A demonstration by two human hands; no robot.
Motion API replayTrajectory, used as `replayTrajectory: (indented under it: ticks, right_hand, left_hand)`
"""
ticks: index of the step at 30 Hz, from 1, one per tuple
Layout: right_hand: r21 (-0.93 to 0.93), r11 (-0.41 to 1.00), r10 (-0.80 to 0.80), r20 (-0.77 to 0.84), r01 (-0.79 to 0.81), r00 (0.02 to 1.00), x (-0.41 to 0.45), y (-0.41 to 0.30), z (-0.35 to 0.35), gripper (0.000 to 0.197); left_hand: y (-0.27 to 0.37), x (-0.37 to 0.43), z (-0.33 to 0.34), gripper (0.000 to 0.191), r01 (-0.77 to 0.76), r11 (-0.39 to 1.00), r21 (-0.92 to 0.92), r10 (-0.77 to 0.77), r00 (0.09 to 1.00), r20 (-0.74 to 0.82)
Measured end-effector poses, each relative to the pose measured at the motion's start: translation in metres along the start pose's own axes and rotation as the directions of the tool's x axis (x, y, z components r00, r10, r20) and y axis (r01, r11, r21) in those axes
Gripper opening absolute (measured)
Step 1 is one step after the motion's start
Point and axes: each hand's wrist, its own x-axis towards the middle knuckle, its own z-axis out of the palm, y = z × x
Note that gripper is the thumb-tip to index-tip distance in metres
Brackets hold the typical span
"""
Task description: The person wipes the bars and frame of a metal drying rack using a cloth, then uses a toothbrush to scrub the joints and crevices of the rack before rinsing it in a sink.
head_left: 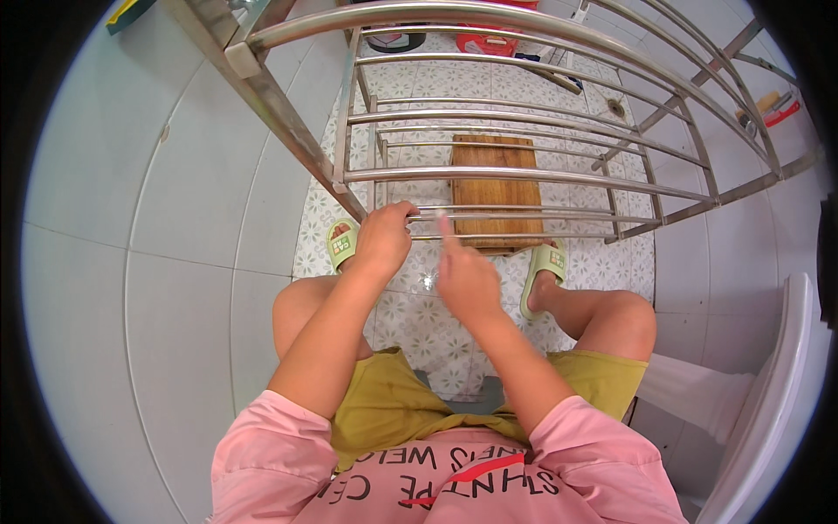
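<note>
A stainless steel tube rack (458, 173) stands tilted in front of me, its rails running across the view. My left hand (383, 239) is curled around a low rail near the rack's left end. Close beside it is my right hand (470, 280), blurred, with its index finger stretched out to the same low rails. A pale blurred spot shows at that fingertip; whether the hand holds something small cannot be made out. Behind the rails, a wooden stool (494, 187) sits on the patterned tile floor (432, 334), between my feet in green slippers (548, 262).
White tiled walls (177, 196) rise on both sides. A white pedestal basin (772, 393) is at my right. Beyond the rack are a red container (488, 42), a dark bucket (396, 40), a long-handled floor tool (553, 73) and a floor drain (615, 107).
</note>
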Motion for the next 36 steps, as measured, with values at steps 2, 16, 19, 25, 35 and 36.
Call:
replayTrajectory:
  ticks: [2, 16, 19, 25, 35, 36]
  right_hand:
    - [-0.078, 0.991, 0.108, 0.016, -0.107, 0.994, -0.002, 0.018, -0.007, 0.064]
    - [-0.039, 0.98, 0.195, 0.045, -0.194, 0.98, -0.001, 0.007, -0.018, 0.056]
    - [-0.053, 0.987, 0.152, 0.049, -0.149, 0.987, 0.002, -0.004, -0.009, 0.058]
    - [-0.034, 0.997, 0.079, 0.146, -0.075, 0.986, 0.008, -0.008, -0.013, 0.061]
    - [0.049, 0.992, 0.104, 0.223, -0.118, 0.969, 0.017, -0.014, -0.021, 0.058]
    - [0.017, 0.992, 0.116, 0.257, -0.125, 0.959, 0.02, -0.017, -0.024, 0.057]
  left_hand:
    - [0.002, 0.0, -0.002, 0.022, 0.007, 1.0, 0.002, -0.007, 1.0, -0.005]
    - [0.001, 0.001, 0.001, 0.032, 0.053, 0.998, -0.037, -0.053, 0.999, 0.014]
    - [0.008, 0.001, -0.001, 0.033, 0.059, 0.997, -0.045, -0.056, 0.997, 0.058]
    - [0.008, 0.001, 0.001, 0.037, 0.059, 0.995, -0.075, -0.056, 0.998, 0.033]
    - [0.016, 0.003, 0.001, 0.04, 0.101, 0.991, -0.085, -0.092, 0.991, 0.1]
    - [0.014, 0.003, 0.001, 0.04, 0.105, 0.991, -0.08, -0.097, 0.991, 0.097]
